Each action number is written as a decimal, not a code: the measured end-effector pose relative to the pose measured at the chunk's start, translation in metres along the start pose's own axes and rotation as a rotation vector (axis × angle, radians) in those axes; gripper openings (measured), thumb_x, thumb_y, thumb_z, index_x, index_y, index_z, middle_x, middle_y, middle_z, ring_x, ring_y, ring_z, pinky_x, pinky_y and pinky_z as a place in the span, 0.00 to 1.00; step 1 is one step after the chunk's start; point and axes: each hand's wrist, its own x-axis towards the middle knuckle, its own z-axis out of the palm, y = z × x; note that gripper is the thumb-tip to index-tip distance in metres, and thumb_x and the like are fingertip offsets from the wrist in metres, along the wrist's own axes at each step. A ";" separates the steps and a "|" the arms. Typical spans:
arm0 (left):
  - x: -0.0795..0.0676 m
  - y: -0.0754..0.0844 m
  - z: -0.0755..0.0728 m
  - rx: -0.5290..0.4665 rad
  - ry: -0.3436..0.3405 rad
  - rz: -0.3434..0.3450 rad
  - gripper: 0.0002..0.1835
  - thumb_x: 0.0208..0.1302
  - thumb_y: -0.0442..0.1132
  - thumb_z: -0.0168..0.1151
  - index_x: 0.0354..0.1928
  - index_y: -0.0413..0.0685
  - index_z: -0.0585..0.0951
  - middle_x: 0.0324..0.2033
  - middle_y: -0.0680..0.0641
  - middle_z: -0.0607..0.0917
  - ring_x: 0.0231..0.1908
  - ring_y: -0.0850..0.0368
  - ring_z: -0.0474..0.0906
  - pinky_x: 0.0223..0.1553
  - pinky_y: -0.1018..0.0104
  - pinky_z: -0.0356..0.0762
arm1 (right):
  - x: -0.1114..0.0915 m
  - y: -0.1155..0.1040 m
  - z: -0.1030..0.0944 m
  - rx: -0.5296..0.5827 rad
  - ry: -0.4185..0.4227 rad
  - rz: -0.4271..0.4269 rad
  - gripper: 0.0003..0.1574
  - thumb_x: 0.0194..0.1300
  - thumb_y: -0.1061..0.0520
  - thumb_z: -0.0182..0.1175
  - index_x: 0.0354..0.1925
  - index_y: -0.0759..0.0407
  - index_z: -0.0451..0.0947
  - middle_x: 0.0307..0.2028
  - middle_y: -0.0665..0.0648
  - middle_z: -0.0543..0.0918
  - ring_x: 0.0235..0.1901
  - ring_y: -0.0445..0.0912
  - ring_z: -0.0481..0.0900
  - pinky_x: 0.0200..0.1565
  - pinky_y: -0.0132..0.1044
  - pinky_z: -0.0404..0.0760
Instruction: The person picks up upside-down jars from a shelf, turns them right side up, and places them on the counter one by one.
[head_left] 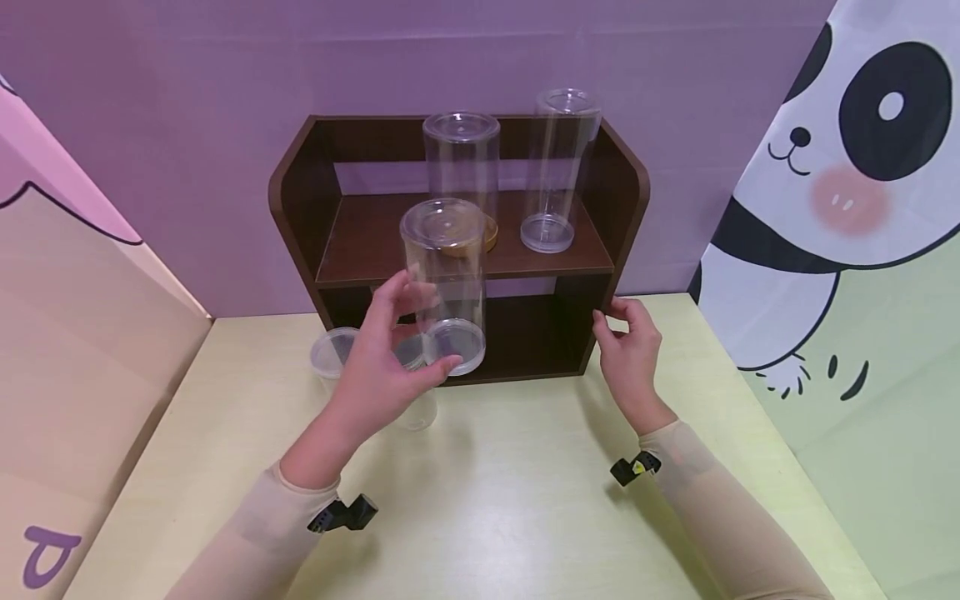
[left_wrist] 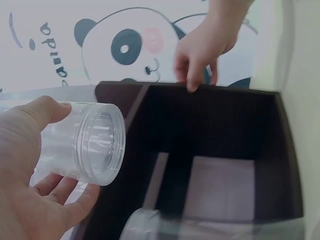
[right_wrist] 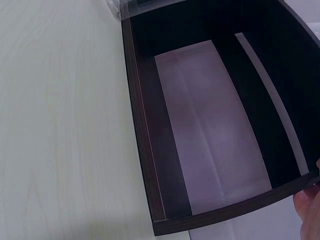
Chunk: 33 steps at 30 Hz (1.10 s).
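Note:
My left hand (head_left: pixel 378 367) holds a clear plastic jar (head_left: pixel 467 292) upright, in front of the shelf's middle board. Thumb and fingers are spread round its side, as the left wrist view also shows. At the right, my right hand (head_left: pixel 632 354) pinches the front edge of the side panel of a dark brown two-tier shelf (head_left: pixel 628 179). On the upper tier stand two more clear jars: a middle one (head_left: pixel 462 162) with a gold rim at its base, partly hidden by the held jar, and a tall one (head_left: pixel 550 192) near the right panel.
Left of the shelf's front, a clear jar (head_left: pixel 333 354) stands on the pale wooden table (head_left: pixel 510 500), partly behind my left hand. Another clear jar (head_left: pixel 417 412) beside it is mostly hidden by that hand. A purple backdrop (head_left: pixel 187 167) rises behind the shelf.

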 end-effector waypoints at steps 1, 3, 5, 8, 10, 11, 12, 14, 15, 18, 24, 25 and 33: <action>-0.001 -0.001 0.003 -0.001 -0.009 -0.003 0.58 0.56 0.25 0.85 0.84 0.51 0.60 0.71 0.47 0.76 0.70 0.54 0.76 0.67 0.62 0.82 | 0.000 0.000 0.000 0.000 -0.001 0.001 0.11 0.76 0.67 0.69 0.53 0.69 0.84 0.51 0.63 0.89 0.52 0.54 0.88 0.42 0.17 0.82; -0.005 -0.004 0.009 -0.001 -0.027 -0.023 0.58 0.57 0.26 0.85 0.84 0.51 0.60 0.71 0.48 0.75 0.70 0.54 0.76 0.68 0.59 0.83 | 0.000 0.000 0.000 0.000 -0.002 0.005 0.11 0.76 0.67 0.69 0.54 0.68 0.84 0.51 0.63 0.89 0.52 0.54 0.88 0.42 0.17 0.82; -0.009 -0.007 0.014 -0.009 -0.048 -0.049 0.57 0.57 0.28 0.86 0.83 0.51 0.60 0.72 0.49 0.75 0.70 0.54 0.76 0.69 0.55 0.82 | 0.000 -0.001 0.000 0.002 -0.003 0.008 0.11 0.76 0.67 0.69 0.54 0.68 0.84 0.51 0.63 0.89 0.52 0.54 0.88 0.42 0.17 0.82; -0.015 -0.012 0.022 -0.018 -0.087 -0.080 0.56 0.57 0.29 0.86 0.82 0.52 0.61 0.71 0.50 0.76 0.70 0.53 0.76 0.70 0.51 0.82 | 0.001 -0.001 0.000 0.003 -0.005 0.011 0.11 0.76 0.67 0.69 0.54 0.68 0.84 0.51 0.62 0.89 0.53 0.53 0.88 0.43 0.17 0.82; -0.018 -0.017 0.028 -0.028 -0.113 -0.084 0.56 0.57 0.29 0.86 0.82 0.52 0.62 0.71 0.50 0.76 0.71 0.52 0.75 0.70 0.49 0.81 | 0.001 0.000 0.000 0.004 -0.005 0.011 0.11 0.76 0.67 0.68 0.54 0.67 0.84 0.52 0.62 0.89 0.53 0.53 0.87 0.43 0.18 0.83; -0.020 -0.019 0.030 -0.033 -0.124 -0.084 0.56 0.56 0.28 0.86 0.82 0.52 0.62 0.71 0.50 0.76 0.71 0.52 0.76 0.70 0.49 0.81 | 0.001 0.001 0.000 0.005 -0.004 0.012 0.11 0.76 0.67 0.68 0.54 0.67 0.84 0.52 0.62 0.89 0.53 0.53 0.87 0.43 0.18 0.82; -0.022 -0.021 0.033 -0.039 -0.134 -0.079 0.56 0.56 0.28 0.86 0.82 0.52 0.62 0.71 0.50 0.77 0.71 0.52 0.76 0.71 0.49 0.81 | 0.001 0.001 0.000 0.004 -0.004 0.012 0.11 0.76 0.67 0.68 0.54 0.67 0.84 0.52 0.61 0.89 0.53 0.53 0.87 0.43 0.18 0.82; -0.025 -0.025 0.037 -0.056 -0.147 -0.069 0.55 0.55 0.26 0.86 0.81 0.51 0.63 0.71 0.49 0.77 0.71 0.51 0.76 0.71 0.51 0.81 | 0.001 0.001 0.001 0.004 -0.003 0.012 0.11 0.77 0.67 0.68 0.54 0.67 0.84 0.52 0.61 0.89 0.53 0.52 0.87 0.43 0.18 0.83; -0.027 -0.027 0.039 -0.063 -0.153 -0.064 0.54 0.55 0.26 0.86 0.80 0.50 0.64 0.72 0.49 0.77 0.71 0.51 0.77 0.71 0.52 0.81 | 0.001 0.001 0.001 0.004 -0.003 0.012 0.11 0.77 0.67 0.68 0.54 0.67 0.84 0.52 0.61 0.89 0.52 0.52 0.87 0.43 0.18 0.83; -0.032 -0.032 0.043 -0.098 -0.170 -0.054 0.54 0.54 0.23 0.85 0.79 0.50 0.66 0.72 0.48 0.77 0.71 0.51 0.77 0.71 0.56 0.80 | 0.001 0.000 0.000 0.002 -0.006 0.013 0.11 0.77 0.67 0.68 0.54 0.68 0.84 0.52 0.62 0.89 0.53 0.52 0.87 0.43 0.18 0.82; -0.044 -0.045 0.051 -0.161 -0.191 -0.087 0.52 0.53 0.21 0.85 0.77 0.48 0.67 0.71 0.47 0.77 0.70 0.49 0.76 0.71 0.59 0.79 | 0.000 -0.002 0.000 -0.009 -0.010 0.017 0.11 0.77 0.66 0.68 0.55 0.68 0.84 0.52 0.62 0.88 0.53 0.53 0.87 0.43 0.17 0.82; -0.046 -0.047 0.052 -0.164 -0.194 -0.094 0.52 0.52 0.21 0.85 0.77 0.47 0.67 0.70 0.46 0.77 0.70 0.49 0.76 0.71 0.59 0.79 | 0.000 -0.002 0.000 -0.010 -0.010 0.016 0.11 0.77 0.66 0.68 0.55 0.68 0.84 0.52 0.62 0.88 0.53 0.53 0.87 0.43 0.17 0.82; -0.058 -0.061 0.057 -0.162 -0.228 -0.145 0.53 0.52 0.22 0.85 0.78 0.49 0.68 0.69 0.45 0.77 0.69 0.46 0.76 0.71 0.60 0.80 | 0.000 -0.001 0.000 -0.005 -0.005 0.012 0.11 0.77 0.67 0.68 0.55 0.68 0.83 0.52 0.63 0.88 0.53 0.54 0.87 0.43 0.17 0.82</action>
